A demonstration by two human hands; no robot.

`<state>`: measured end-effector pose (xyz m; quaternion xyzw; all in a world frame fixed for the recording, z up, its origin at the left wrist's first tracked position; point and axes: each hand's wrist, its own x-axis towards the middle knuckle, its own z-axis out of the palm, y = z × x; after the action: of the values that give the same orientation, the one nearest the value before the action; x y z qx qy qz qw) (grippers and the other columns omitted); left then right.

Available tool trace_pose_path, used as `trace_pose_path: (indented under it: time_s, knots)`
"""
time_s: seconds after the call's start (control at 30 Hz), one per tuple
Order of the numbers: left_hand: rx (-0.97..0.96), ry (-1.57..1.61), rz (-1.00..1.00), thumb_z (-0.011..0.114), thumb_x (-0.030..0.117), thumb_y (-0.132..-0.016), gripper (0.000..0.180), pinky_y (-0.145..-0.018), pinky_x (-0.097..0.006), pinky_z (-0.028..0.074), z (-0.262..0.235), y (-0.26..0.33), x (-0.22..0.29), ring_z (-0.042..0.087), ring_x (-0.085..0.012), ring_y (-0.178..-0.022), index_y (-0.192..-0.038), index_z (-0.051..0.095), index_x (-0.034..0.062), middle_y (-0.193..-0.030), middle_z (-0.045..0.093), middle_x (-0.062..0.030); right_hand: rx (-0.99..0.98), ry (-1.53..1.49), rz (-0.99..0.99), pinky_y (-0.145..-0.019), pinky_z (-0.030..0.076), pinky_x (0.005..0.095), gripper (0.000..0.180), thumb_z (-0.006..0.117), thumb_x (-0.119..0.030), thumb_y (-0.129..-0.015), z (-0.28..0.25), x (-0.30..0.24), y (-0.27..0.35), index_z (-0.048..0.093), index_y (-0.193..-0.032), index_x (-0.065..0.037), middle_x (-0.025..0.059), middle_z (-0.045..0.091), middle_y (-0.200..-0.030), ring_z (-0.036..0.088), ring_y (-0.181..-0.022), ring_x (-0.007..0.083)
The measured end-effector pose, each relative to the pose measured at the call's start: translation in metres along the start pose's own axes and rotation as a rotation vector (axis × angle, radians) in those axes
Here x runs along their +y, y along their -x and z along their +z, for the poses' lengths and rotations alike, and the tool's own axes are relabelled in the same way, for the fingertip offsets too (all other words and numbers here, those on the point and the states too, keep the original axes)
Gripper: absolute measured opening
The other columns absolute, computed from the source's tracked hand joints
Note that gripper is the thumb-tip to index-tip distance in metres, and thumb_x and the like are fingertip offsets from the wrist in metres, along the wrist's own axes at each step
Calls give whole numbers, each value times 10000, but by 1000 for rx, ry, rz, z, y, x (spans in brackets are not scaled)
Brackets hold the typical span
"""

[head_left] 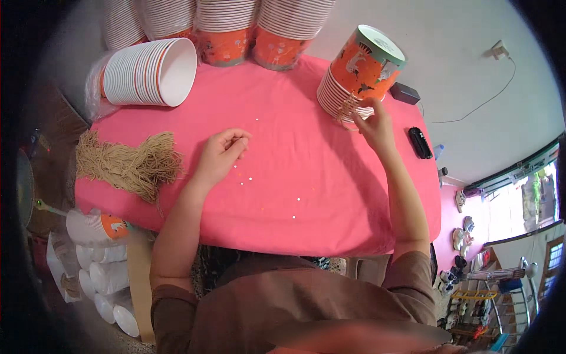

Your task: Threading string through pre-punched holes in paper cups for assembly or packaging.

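My right hand [377,125] is at the near side of an upside-down stack of orange paper buckets [361,62] with white rims and a green base. Its thumb and fingers close on tan twine cords [346,108] that hang against the stacked rims. My left hand [223,154] rests over the middle-left of the table, its fingers curled in and the thumb against them. Nothing shows in it. Left of that hand lies a thick bundle of loose tan twine [132,162].
A pink cloth covers the table [277,147], with small white bits on it. Wrapped bucket stacks [224,44] stand at the back; another stack [147,72] lies at the far left. A black box [405,93] and black device [420,143] sit at right. More buckets [109,277] are below left.
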<state>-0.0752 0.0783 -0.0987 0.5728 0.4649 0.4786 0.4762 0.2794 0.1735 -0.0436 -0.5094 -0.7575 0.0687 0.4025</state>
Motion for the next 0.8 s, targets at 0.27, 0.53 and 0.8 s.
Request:
trace_pose_path:
  time_s: [0.27, 0.53, 0.8]
  knots:
    - [22, -31, -10, 547, 118, -943, 168, -644, -207, 466, 1, -1, -1, 549, -60, -714, -1058, 617, 17, -816, 583, 12, -225, 203, 61, -661, 513, 394, 240, 681, -242, -797, 10, 28, 4, 665, -950, -57, 141, 675, -886, 660, -749, 279]
    - [8, -50, -20, 540, 117, -946, 171, -652, -203, 464, 4, -1, 5, 549, -58, -717, -1061, 620, 18, -824, 587, 15, -47, 440, -209, -603, 507, 444, 127, 592, -188, -858, -14, 1, -4, 614, -907, -73, 146, 646, -856, 641, -727, 345]
    - [68, -1, 4, 558, 91, -923, 147, -604, -195, 455, 0, 1, -2, 548, -52, -684, -1016, 634, 7, -784, 591, 17, -23, 521, -79, -606, 499, 465, 161, 559, -231, -887, -24, -3, -29, 629, -854, -91, 178, 643, -757, 637, -709, 360]
